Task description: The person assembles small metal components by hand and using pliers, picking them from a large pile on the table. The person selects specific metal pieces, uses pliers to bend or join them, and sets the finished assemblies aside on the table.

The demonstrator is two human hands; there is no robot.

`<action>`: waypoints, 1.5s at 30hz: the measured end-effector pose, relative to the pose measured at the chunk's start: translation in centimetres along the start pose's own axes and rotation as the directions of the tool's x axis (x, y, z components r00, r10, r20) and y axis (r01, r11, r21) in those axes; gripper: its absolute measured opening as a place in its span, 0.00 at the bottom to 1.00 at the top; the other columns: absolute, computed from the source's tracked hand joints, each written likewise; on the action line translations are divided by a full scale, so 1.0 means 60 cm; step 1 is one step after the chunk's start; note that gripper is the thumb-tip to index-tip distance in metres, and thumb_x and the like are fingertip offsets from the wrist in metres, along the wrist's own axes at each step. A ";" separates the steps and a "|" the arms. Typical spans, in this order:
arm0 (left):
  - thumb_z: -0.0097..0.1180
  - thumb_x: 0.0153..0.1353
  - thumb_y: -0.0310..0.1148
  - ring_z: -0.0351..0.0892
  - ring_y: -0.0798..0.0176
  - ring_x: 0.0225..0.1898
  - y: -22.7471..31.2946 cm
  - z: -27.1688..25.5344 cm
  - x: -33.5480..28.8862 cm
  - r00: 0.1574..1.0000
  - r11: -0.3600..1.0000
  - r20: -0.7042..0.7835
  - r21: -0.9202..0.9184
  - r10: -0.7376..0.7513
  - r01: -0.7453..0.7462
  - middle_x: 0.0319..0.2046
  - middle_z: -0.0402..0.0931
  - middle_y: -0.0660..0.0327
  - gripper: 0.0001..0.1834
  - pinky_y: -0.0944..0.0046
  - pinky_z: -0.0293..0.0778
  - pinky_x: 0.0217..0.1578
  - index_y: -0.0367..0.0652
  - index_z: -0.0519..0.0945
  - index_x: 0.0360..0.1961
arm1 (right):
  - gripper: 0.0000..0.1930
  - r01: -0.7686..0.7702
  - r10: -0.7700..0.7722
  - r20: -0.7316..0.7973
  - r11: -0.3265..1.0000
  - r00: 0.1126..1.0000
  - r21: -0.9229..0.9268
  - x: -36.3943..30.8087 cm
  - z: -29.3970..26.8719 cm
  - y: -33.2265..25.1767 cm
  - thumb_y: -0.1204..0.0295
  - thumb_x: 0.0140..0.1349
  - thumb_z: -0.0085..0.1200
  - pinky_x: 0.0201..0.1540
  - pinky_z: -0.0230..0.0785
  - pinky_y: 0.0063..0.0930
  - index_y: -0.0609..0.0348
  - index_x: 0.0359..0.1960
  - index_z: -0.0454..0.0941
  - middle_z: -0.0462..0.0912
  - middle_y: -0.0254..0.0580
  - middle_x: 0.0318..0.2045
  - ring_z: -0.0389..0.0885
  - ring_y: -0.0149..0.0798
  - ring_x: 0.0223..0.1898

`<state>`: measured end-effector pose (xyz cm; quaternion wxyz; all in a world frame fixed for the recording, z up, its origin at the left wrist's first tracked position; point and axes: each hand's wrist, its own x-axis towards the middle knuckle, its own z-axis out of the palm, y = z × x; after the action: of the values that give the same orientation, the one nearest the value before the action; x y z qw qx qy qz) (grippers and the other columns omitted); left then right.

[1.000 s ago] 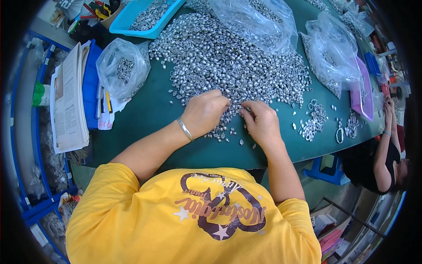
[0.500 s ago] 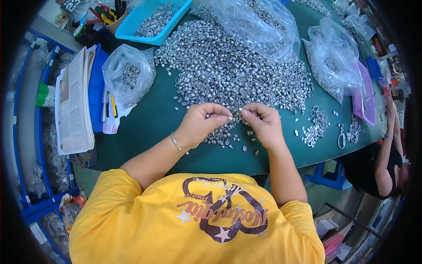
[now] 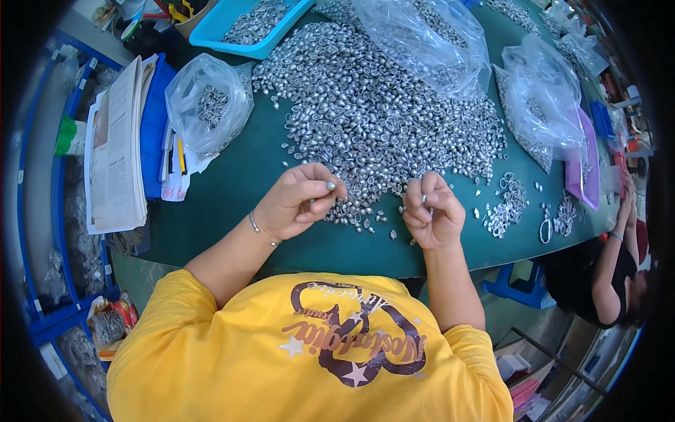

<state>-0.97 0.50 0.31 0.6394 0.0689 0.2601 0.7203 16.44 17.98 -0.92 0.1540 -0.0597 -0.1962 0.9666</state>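
Observation:
A broad heap of small silvery metal cup-shaped pieces (image 3: 380,112) spreads over the green tabletop. At the heap's near left edge, my left hand (image 3: 297,202) is closed, pinching one small rounded silvery metal piece (image 3: 330,186) at the thumb tip. My right hand (image 3: 436,214) is raised near the heap's near right edge, fingers curled, with another small silvery metal piece (image 3: 423,200) between thumb and finger. The two hands are apart, with loose pieces scattered on the table between them.
Clear plastic bags (image 3: 211,105) of metal parts stand around the heap. A light-blue basket (image 3: 253,49) is at the back left, a stack of papers (image 3: 112,155) at the left. Small piles of parts (image 3: 508,205) and a purple tray (image 3: 581,176) lie right. Another person's arm (image 3: 613,264) reaches in at far right.
My hands have moved apart from their meeting point at the heap's near edge, left hand leftward, right hand slightly rightward and turned upward. The whole view has shifted a little.

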 end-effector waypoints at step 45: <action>0.48 0.55 0.22 0.70 0.72 0.23 -0.008 0.007 0.011 0.996 0.999 -0.089 0.039 0.015 -0.012 0.27 0.73 0.57 0.07 0.79 0.66 0.16 0.35 0.73 0.35 | 0.08 0.036 -0.084 -0.115 0.928 0.990 -0.370 -0.018 0.021 0.027 0.80 0.57 0.44 0.15 0.51 0.12 0.60 0.39 0.66 0.75 0.48 0.29 0.59 0.23 0.14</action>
<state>-0.45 1.28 0.30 0.6208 0.0507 0.3014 0.7219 16.79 15.78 -0.36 0.1818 -0.1435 -0.3648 0.9018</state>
